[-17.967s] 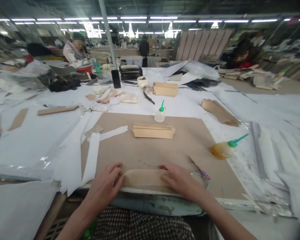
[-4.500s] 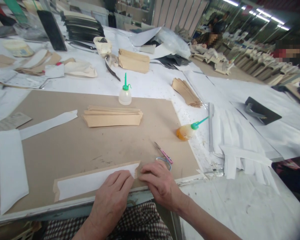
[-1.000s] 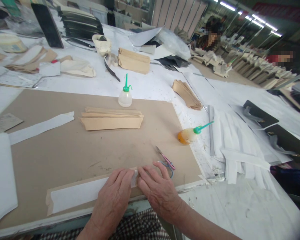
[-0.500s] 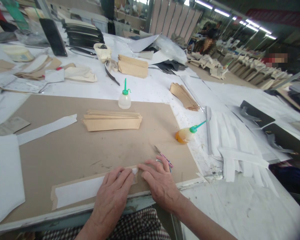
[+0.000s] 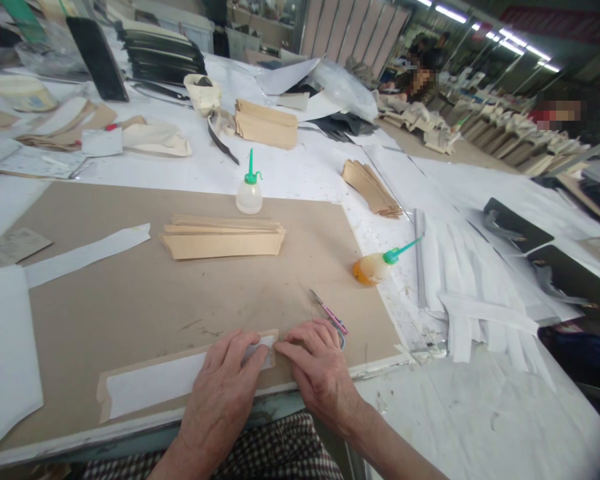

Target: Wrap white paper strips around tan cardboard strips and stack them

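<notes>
A long tan strip (image 5: 103, 400) lies along the near edge of the table, with a narrower white strip (image 5: 155, 385) laid on top of it. My left hand (image 5: 227, 383) rests over the right part of both strips, thumb apart from the fingers, covering some of the white one. At the strips' right end is my right hand (image 5: 320, 367), its fingers drawn together and the thumb and index tips at the tan end. Just beyond it lie small scissors (image 5: 330, 312) with pink on the handles; the right fingers partly hide their loops.
A stack of tan strips (image 5: 225, 245) lies ahead. Behind it stands a clear bottle (image 5: 249, 197) with a green spout; an amber-filled bottle (image 5: 373, 269) lies tilted at right. White strips (image 5: 460, 267) are piled right, a white sheet (image 5: 7, 353) left. A phone (image 5: 97, 60) leans far left.
My right hand's fingers, spread before, have drawn in closer together at the strip's end. More of the scissors now shows. My left hand stays on the strips. The view has shifted slightly.
</notes>
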{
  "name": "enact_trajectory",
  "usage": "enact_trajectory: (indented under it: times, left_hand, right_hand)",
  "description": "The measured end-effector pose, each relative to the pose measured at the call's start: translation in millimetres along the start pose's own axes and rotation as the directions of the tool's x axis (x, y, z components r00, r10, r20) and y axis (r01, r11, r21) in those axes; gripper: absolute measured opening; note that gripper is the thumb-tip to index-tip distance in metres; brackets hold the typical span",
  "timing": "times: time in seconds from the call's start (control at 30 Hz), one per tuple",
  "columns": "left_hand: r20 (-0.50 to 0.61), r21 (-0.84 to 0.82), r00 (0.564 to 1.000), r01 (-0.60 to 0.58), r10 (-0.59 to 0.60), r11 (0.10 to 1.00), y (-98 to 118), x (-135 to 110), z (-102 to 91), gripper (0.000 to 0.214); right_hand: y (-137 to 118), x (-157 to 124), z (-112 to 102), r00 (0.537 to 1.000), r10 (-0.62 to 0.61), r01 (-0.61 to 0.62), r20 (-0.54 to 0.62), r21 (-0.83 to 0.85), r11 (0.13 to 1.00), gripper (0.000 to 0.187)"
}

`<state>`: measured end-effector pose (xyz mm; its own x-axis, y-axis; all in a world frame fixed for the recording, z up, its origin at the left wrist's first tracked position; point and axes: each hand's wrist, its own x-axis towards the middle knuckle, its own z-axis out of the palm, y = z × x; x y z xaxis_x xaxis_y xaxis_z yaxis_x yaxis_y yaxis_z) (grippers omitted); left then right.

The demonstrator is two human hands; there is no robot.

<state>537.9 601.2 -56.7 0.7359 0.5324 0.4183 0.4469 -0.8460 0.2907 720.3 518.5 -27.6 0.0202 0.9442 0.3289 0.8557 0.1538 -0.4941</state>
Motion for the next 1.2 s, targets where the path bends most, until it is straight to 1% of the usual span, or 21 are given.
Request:
enact_trajectory:
  times: [0.1,0.37,0.47,0.57,0.63,0.7,0.9,1.0,1.1,1.2]
  left_hand:
    - [-0.009,0.006,1.0,-0.001,0.001,1.0,0,0,0.0,0.029]
    - [0.021,-0.008,1.0,-0.017,0.017,1.0,0,-2,2.6,0.032]
    - [0.051,-0.015,0.998,-0.023,0.024,1.0,-1,-2,3.6,0.036]
    - [0.057,-0.011,0.998,-0.026,0.027,1.0,-1,-3,3.4,0.037]
    - [0.06,-0.007,0.998,-0.024,0.024,1.0,-2,-3,3.2,0.037]
    - [0.061,-0.005,0.998,-0.024,0.025,1.0,-2,-3,3.3,0.037]
    - [0.044,-0.01,0.998,-0.035,0.035,0.999,-2,-2,4.1,0.035]
    - [0.037,-0.01,0.998,-0.042,0.042,0.999,-2,-2,4.2,0.035]
    - [0.026,-0.009,0.998,-0.049,0.049,0.999,-2,-2,4.0,0.034]
    - [0.036,-0.015,0.998,-0.051,0.051,0.999,-2,-2,3.7,0.034]
  right_hand:
    - [-2,1,2,1.0,0.0,0.001,0.013,-0.028,1.0,0.034]
    - [-5,-5,12,0.999,-0.015,0.023,0.052,-0.154,0.988,0.032]
    - [-5,-6,9,0.999,0.016,-0.014,0.033,-0.064,0.998,0.035]
    - [-4,-5,7,0.997,0.073,-0.072,-0.033,0.021,0.997,0.039]
    - [-3,-4,7,0.994,0.089,-0.088,-0.069,0.022,0.996,0.04]
    - [-3,-4,9,0.994,0.086,-0.085,-0.068,0.009,0.996,0.04]
    - [-4,-2,12,0.998,0.047,-0.05,-0.045,-0.051,0.997,0.034]
    - [-7,-1,14,0.999,0.037,-0.038,-0.01,-0.12,0.992,0.03]
    - [-13,-1,18,0.998,0.058,-0.051,0.025,-0.219,0.974,0.029]
    - [-17,0,22,0.994,0.104,-0.096,0.016,-0.263,0.96,0.026]
